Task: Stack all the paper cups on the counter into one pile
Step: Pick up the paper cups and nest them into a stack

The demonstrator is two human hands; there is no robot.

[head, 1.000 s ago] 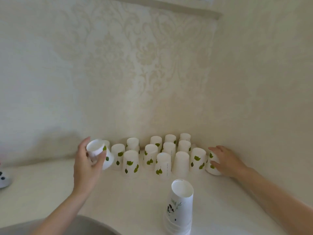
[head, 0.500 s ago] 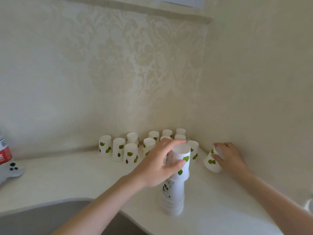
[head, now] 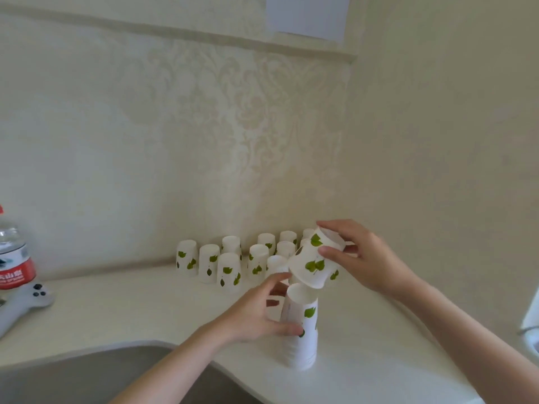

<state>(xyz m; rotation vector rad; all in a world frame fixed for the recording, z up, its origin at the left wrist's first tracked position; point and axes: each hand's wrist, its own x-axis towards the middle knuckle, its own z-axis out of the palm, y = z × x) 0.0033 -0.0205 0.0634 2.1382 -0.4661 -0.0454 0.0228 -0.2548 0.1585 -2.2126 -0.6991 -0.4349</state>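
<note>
A pile of white paper cups with green leaves (head: pixel 302 330) stands upside down near the counter's front edge. My left hand (head: pixel 256 312) grips its upper part from the left, thumb and fingers around the top cup. My right hand (head: pixel 358 253) holds another leaf-print cup (head: pixel 313 265), tilted, just above and behind the pile's top. Several single cups (head: pixel 229 271) stand upside down in rows against the back wall; some are hidden behind my hands.
A water bottle with a red label (head: pixel 13 258) and a grey game controller (head: pixel 20 303) sit at the far left of the white counter (head: pixel 131 310). A sink (head: pixel 87 377) opens at the front left. Walls close the corner behind and to the right.
My left hand set its cup on the pile and now steadies it. My right hand lifted the cup from the right wall and carried it left to above the pile.
</note>
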